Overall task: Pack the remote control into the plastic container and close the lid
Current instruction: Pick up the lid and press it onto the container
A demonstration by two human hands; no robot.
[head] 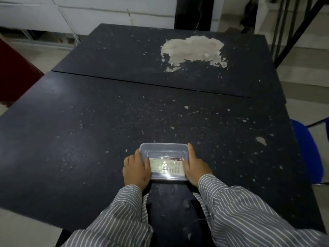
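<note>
table: dark, scuffed, speckled all over
far tabletop: big pale peeled patch
right side: blue chair

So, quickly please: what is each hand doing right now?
Left hand: grip closed on the left end of the plastic container, thumb on the lid.
Right hand: grip closed on its right end, thumb on the lid.

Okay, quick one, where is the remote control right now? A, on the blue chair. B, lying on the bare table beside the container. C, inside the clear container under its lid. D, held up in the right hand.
C: the remote control shows through the clear lid of the plastic container, with the left hand and right hand pressing its two ends.
</note>
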